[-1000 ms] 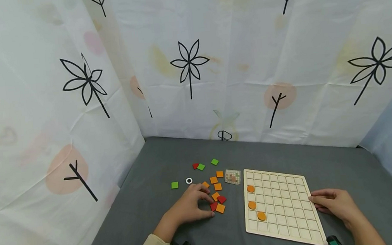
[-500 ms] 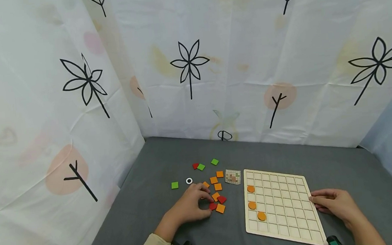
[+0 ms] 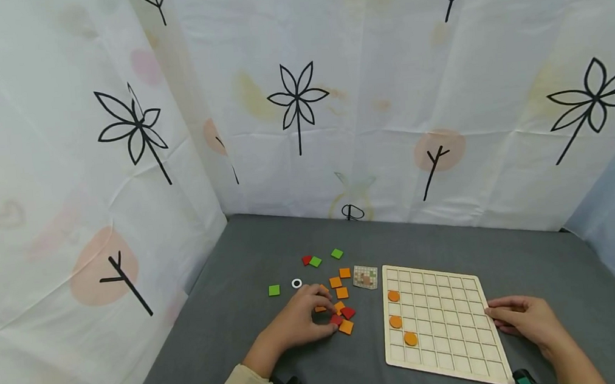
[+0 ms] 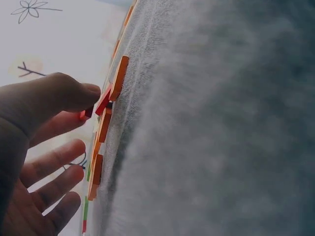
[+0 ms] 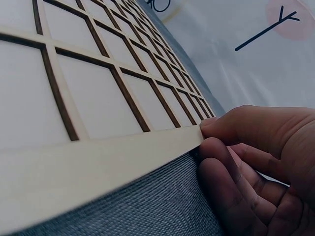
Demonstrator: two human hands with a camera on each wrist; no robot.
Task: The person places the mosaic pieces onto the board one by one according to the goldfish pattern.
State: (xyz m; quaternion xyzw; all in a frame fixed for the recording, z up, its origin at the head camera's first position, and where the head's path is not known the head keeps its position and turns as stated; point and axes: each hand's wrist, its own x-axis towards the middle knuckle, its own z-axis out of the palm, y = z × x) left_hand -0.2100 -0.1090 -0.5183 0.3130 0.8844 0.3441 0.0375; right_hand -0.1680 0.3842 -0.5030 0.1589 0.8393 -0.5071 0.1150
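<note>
My left hand (image 3: 300, 319) pinches a small red tile (image 4: 87, 113) between thumb and index finger, just above the table. The other fingers are spread loosely in the left wrist view. Close by lie a second red tile (image 3: 348, 313) and several orange square tiles (image 3: 345, 327), some partly covered by the hand. At the right, my right hand (image 3: 527, 319) grips the right edge of a pale wooden grid board (image 3: 445, 326), its thumb (image 5: 216, 129) on top and fingers at the edge. Three round orange pieces (image 3: 396, 321) sit in cells on the board's left side.
A small pattern card (image 3: 365, 277) lies left of the board. Farther back are green tiles (image 3: 337, 254), a red tile (image 3: 306, 260) and a white ring (image 3: 296, 283). Printed cloth (image 3: 306, 174) hangs around the grey table (image 3: 267, 238).
The left hand drew slightly left, then moved back right and a little up, with the red tile now between its fingertips. The right hand and board stay in place.
</note>
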